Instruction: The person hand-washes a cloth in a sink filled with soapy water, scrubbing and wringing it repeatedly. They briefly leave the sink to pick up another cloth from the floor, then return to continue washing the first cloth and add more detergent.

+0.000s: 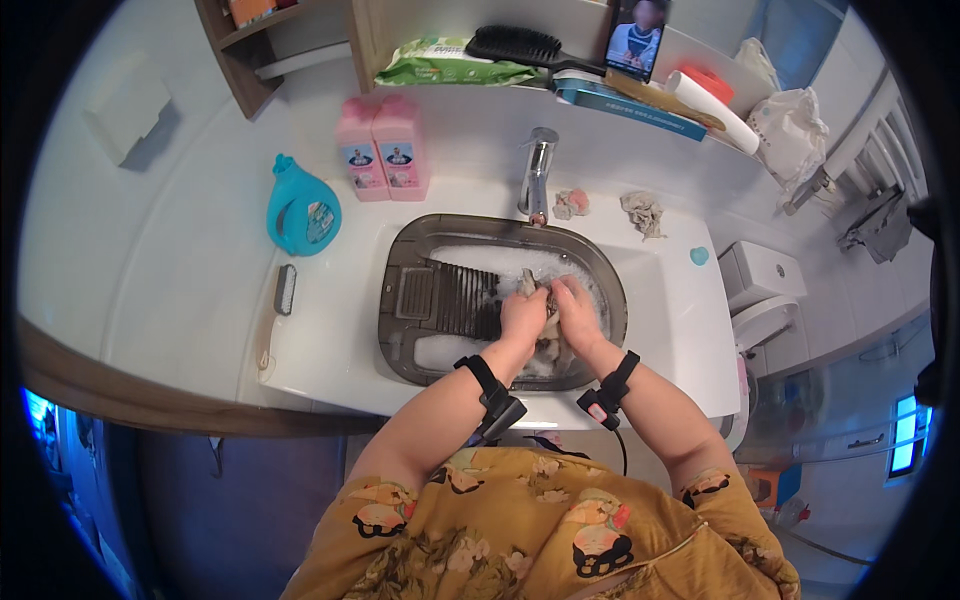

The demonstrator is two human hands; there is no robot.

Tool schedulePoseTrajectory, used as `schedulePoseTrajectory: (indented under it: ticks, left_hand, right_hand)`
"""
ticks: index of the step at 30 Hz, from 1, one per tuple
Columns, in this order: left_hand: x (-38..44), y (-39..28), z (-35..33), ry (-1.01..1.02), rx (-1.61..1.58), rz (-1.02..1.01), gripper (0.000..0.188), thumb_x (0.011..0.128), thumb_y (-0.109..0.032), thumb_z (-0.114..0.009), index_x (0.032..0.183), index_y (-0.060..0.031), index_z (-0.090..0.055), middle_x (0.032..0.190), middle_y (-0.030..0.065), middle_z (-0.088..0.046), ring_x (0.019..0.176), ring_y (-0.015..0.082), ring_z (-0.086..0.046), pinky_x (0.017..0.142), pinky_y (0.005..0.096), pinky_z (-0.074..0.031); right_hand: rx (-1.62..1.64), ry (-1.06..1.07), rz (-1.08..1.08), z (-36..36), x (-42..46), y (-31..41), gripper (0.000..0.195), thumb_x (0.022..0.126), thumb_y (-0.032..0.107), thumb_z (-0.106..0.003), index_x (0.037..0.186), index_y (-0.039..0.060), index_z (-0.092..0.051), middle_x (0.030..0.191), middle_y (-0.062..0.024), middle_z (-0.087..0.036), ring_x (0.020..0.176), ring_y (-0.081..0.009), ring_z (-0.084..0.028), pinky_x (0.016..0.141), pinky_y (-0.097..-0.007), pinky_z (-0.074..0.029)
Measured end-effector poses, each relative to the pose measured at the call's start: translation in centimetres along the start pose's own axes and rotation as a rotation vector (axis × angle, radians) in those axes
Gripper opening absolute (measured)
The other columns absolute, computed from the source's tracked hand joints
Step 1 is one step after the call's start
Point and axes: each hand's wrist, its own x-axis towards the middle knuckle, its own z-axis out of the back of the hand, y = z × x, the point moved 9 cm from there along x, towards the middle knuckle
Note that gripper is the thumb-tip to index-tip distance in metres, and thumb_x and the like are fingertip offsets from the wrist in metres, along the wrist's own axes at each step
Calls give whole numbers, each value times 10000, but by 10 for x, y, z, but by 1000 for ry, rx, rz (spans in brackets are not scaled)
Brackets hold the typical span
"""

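Both my left hand [523, 319] and my right hand [576, 311] grip a wet, greyish-beige cloth [553, 330], close together over the right half of a dark translucent plastic washbasin [390, 330]. Part of the cloth pokes up beyond my fingers, and more of it hangs below between my wrists. My palms hide its middle. White suds [487, 259] float on the water around it. Left of my hands, a ribbed washboard [466, 300] is built into the basin. The basin sits in a white sink, under a chrome faucet [538, 176].
On the counter's left stand a blue detergent bottle [304, 214], two pink bottles [382, 154] and a scrubbing brush [285, 289]. Crumpled cloths [643, 213] lie right of the faucet, near a small turquoise item [699, 256]. The shelf above holds a wipes pack [450, 66], a hairbrush [517, 45] and a phone [636, 41].
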Motion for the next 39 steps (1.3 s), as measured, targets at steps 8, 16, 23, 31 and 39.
schedulePoseTrajectory:
  ticks: [8,16,23,31,39]
  left_hand:
    - [-10,-55,-8,222,1068,-443,544,905,-489,-610,1180,-22,-651,1161,253,-655,1099,430,-610,910,470,-513]
    - [-22,20,-2,635,1612,-246,923,859,-561,-659,1582,-146,-264,1624,301,-82,1475,539,-124,1148,619,-256]
    - [-16,28,-11,549,1674,-234,761,894,-384,-693,1518,-89,-372,1627,256,-146,1474,506,-163,1136,549,-326]
    - [50,39,44,52,448,41,639,999,-514,-496,1429,-42,-485,1416,183,-542,1296,332,-525,1057,471,-426]
    - [-18,-3,-8,488,-728,526,633,946,-698,-435,1337,-221,-574,1374,57,-586,1274,290,-538,1081,516,-419]
  right_hand:
    - [-324,298,-40,29,1,-12,522,954,457,-607,1147,-27,-597,1070,-214,-668,996,-331,-640,915,-375,-472]
    - [-1194,791,16,-3,-51,-67,971,907,637,-561,1615,197,-62,1629,-268,-140,1484,-506,-154,1146,-637,-256]
    - [-1408,819,57,-23,-9,-137,872,901,364,-661,1596,235,-150,1383,-167,-542,1163,-370,-622,954,-535,-476]
    - [-529,352,-61,5,33,-48,762,727,128,-777,1429,123,-482,1246,-179,-662,1155,-348,-631,986,-383,-504]
    - [-406,176,499,-20,-31,113,666,724,130,-677,1371,91,-521,1380,-184,-540,1211,-382,-569,1040,-460,-455]
